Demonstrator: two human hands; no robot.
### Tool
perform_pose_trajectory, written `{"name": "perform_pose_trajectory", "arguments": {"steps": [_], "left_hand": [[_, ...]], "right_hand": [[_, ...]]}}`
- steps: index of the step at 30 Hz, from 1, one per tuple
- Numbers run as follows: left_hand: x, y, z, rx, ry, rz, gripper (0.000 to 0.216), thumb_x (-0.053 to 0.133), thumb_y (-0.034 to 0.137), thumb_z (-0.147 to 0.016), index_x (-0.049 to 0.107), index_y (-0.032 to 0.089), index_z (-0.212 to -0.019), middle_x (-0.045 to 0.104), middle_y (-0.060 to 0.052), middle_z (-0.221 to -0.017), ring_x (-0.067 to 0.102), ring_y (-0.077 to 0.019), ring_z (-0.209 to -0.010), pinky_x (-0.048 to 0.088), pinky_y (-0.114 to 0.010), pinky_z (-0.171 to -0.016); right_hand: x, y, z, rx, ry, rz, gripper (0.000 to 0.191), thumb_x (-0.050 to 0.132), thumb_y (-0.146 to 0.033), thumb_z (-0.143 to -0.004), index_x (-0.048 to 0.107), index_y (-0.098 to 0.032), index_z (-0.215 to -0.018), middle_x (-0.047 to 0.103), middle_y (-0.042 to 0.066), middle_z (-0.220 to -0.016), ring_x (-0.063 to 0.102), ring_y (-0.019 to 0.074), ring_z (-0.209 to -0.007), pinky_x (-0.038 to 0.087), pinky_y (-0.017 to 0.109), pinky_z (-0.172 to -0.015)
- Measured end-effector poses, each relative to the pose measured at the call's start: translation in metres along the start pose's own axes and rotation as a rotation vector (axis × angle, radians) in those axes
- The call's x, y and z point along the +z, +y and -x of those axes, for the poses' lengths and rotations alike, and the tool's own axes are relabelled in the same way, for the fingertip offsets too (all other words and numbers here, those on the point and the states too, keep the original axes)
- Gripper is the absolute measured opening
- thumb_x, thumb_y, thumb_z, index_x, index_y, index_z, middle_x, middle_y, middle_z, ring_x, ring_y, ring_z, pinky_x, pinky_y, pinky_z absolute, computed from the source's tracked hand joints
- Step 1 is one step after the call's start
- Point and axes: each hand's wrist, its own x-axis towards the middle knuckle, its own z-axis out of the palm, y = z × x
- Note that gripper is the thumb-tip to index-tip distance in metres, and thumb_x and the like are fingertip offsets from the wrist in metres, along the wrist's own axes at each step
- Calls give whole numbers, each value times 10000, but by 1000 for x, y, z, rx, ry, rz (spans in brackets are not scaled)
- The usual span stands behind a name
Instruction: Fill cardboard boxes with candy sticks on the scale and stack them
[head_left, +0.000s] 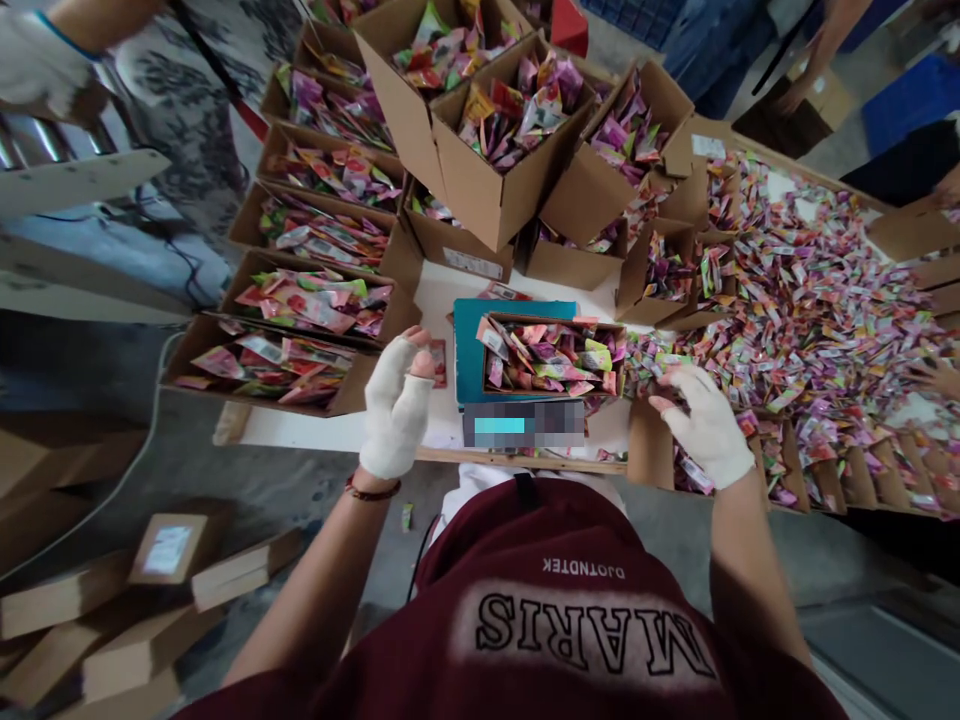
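Note:
My left hand (396,405), in a white glove with cut fingertips, hovers left of a teal scale (469,345); its fingers are held together and nothing shows in them. On the scale stands a small cardboard box (553,357) full of colourful sachets. My right hand (701,420), also gloved, rests at the edge of a large loose heap of sachets (810,290), fingers curled down onto a few of them. The scale's display (523,424) is blurred.
Several open cartons of sachets (315,300) line the left and back (502,130) of the white table. Flat folded boxes (165,580) lie on the floor at lower left. Other people's hands (45,60) and legs show at the far edges.

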Motion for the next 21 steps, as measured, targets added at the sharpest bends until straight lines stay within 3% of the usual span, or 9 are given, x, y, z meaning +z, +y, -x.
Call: {"name": "perform_pose_trajectory", "arguments": {"steps": [4,9,14,18,21], "left_hand": [[12,11,-9,52,-47,-5,546,557,607,-976,667,221,-1345,632,-101,-1416,590,-294,-1311,420,-442,-1210],[29,27,-14,118,-85,-8,543,553,611,-977,667,226,-1342,626,-83,-1422,540,-300,-1373,387,-420,-1232],[34,25,-11,86,-102,4,543,548,607,-977,664,220,-1340,616,-96,-1430,525,-308,-1391,361,-427,-1243],[34,19,-10,60,-94,33,541,561,606,-964,671,208,-1315,616,-100,-1427,519,-315,-1392,352,-438,-1248],[41,13,-10,20,-147,67,518,595,565,-950,655,209,-1322,608,-102,-1430,519,-320,-1387,359,-449,-1241]], "right_hand": [[5,-47,-33,-137,75,-115,160,563,-293,-982,673,-228,-1078,656,110,-1121,619,270,-1113,506,454,-1030],[27,-87,-73,-229,-135,25,246,595,-348,-983,703,-182,-1128,631,128,-1127,582,284,-1077,489,424,-956],[48,-98,-89,-193,-383,300,211,582,-255,-964,731,-166,-1085,632,135,-1142,564,287,-1027,435,397,-878],[49,-95,-88,-213,-418,350,253,484,-216,-1010,733,-174,-1037,641,131,-1118,575,277,-1031,423,387,-866],[52,-94,-91,-171,-453,403,217,553,-220,-975,717,-173,-1108,639,138,-1157,588,274,-1011,433,380,-824]]}}
